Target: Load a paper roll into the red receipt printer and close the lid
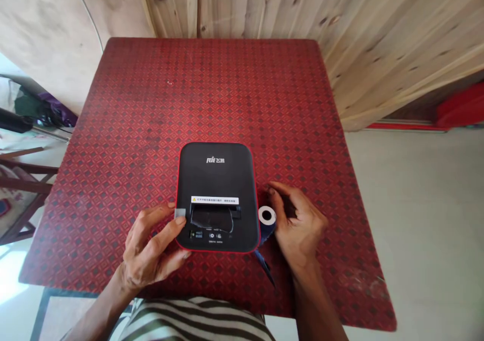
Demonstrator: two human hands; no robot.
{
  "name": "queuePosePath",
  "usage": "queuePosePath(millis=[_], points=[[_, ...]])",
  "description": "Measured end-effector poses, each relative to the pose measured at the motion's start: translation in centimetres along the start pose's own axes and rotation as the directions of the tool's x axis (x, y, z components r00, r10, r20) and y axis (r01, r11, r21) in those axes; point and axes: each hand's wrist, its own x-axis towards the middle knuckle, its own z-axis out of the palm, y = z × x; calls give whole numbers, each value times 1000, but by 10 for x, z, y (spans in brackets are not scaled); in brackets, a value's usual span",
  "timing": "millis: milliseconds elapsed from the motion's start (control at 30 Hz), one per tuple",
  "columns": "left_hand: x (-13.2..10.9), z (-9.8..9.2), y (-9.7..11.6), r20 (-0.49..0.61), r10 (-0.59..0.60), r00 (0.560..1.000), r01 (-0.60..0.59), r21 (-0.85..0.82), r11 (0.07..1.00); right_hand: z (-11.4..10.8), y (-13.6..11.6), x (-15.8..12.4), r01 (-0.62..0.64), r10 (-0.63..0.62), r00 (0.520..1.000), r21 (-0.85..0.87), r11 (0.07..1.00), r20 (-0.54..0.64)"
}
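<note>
A black receipt printer (217, 185) with a red rim lies flat on the red patterned table (212, 89), near its front edge. My left hand (151, 248) rests against the printer's left front corner, thumb and fingers spread along its side and touching it. My right hand (298, 225) sits just right of the printer, its fingers curled round a small paper roll (266, 216) with a white core and dark wrapping. A dark strip (264, 265) trails from the roll toward the table's front edge.
A wooden plank wall (302, 8) stands behind the table. A wooden chair (22, 180) and dark clutter (34, 112) lie to the left. Pale floor (423, 220) opens to the right, with a red object (459, 107) against the wall.
</note>
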Motion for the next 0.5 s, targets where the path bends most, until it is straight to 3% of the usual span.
queuePosePath(millis=[500], points=[[3, 6, 1, -22, -57, 998, 59, 85, 995, 0, 2, 3, 24, -21, 999, -46, 999, 49]])
